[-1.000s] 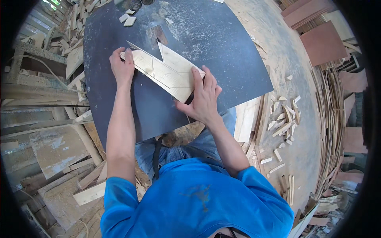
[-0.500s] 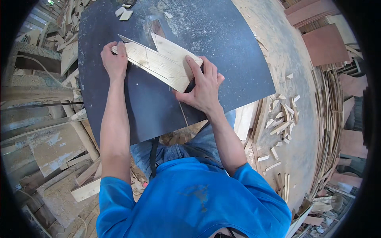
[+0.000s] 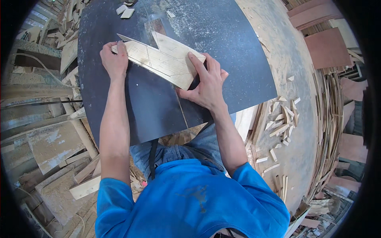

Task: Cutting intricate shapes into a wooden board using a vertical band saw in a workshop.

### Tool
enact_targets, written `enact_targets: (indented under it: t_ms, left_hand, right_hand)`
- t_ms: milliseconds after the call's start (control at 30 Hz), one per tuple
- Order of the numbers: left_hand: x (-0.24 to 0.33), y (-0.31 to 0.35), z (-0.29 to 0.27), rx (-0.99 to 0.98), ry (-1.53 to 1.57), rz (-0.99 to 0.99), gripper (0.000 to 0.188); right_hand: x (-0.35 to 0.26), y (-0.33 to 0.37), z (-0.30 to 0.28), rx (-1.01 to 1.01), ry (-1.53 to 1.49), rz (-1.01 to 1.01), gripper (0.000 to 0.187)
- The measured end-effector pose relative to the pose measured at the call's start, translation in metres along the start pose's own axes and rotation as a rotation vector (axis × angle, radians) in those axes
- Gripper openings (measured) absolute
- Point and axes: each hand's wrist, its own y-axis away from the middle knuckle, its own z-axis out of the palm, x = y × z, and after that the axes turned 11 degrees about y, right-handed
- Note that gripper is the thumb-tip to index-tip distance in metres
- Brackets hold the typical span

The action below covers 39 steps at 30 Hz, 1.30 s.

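A pale wooden board (image 3: 162,59) with pencil lines and a V-shaped notch in its far edge lies slantwise over the dark table (image 3: 234,79). My left hand (image 3: 114,59) grips its left end, thumb on top. At the right end my right hand (image 3: 207,81) is closed round the board, fingers over the far corner and thumb at the near edge. Beyond the notch, a brownish plate (image 3: 155,27) is set into the tabletop. Whatever lies beneath the board is hidden.
Small wood offcuts (image 3: 127,13) lie at the table's far left. More offcuts (image 3: 279,127) are scattered to the right, near a long stack of thin strips (image 3: 327,119). Scrap wood (image 3: 67,158) is heaped on the left. Reddish panels (image 3: 327,47) stand at far right.
The right end of the board has swung slightly away from me and to the right, with my right hand moving along. My left hand has stayed nearly in place.
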Motion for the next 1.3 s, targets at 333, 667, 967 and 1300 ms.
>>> enact_targets:
  t_ms: [333, 667, 967, 1300]
  left_hand:
    - [0.0027, 0.0010, -0.0005, 0.011, 0.006, -0.028, 0.039]
    - [-0.0003, -0.0032, 0.0006, -0.001, -0.001, -0.005, 0.042]
    - [0.0001, -0.0050, 0.0022, 0.004, 0.012, -0.006, 0.042]
    - [0.0010, -0.0019, 0.0004, 0.028, -0.001, -0.006, 0.040]
  right_hand:
    - [0.0015, -0.0019, 0.0003, 0.020, -0.011, -0.015, 0.104]
    - [0.0011, -0.0028, 0.0017, 0.009, -0.016, -0.003, 0.104]
    - [0.0013, -0.0050, 0.0034, 0.026, -0.022, -0.007, 0.103]
    - [0.0035, -0.0070, -0.0012, -0.014, -0.027, 0.001, 0.105]
